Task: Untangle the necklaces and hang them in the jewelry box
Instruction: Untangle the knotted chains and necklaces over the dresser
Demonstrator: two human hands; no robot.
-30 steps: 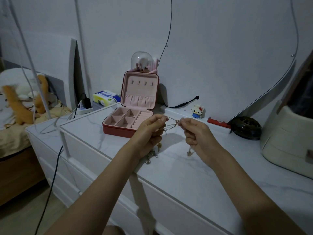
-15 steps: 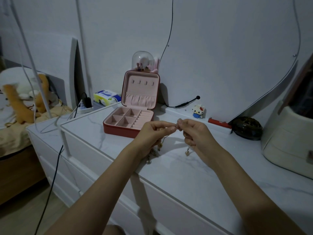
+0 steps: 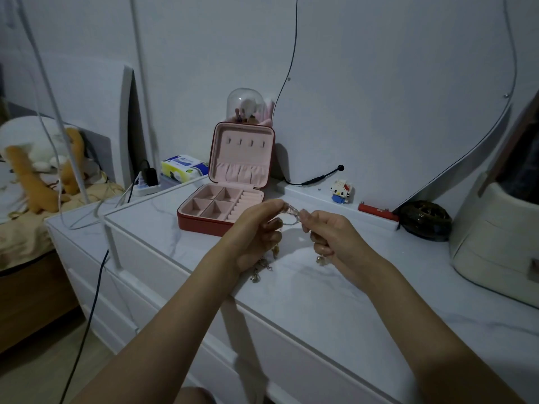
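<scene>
Thin tangled necklaces (image 3: 292,213) stretch between my two hands above the white marble-look tabletop (image 3: 335,293). My left hand (image 3: 256,231) pinches one end of the chains, and pendants dangle below it near the table. My right hand (image 3: 329,234) pinches the other end, with a small round pendant (image 3: 320,259) hanging under its fist. The jewelry box (image 3: 227,196) stands open just behind my left hand, red outside and pink inside, its upright lid showing a row of small hooks with nothing on them.
A glass dome with small items (image 3: 246,107) stands behind the box. A toy figure (image 3: 340,190), a red bar (image 3: 377,214), a dark round object (image 3: 424,223) and a cream case (image 3: 495,243) sit to the right. A tissue pack (image 3: 185,167), power strip (image 3: 145,185) and cables lie left.
My fingertips closed together around the chain half a second ago and have now drawn slightly apart, with the chain blurred between them. The box has not moved.
</scene>
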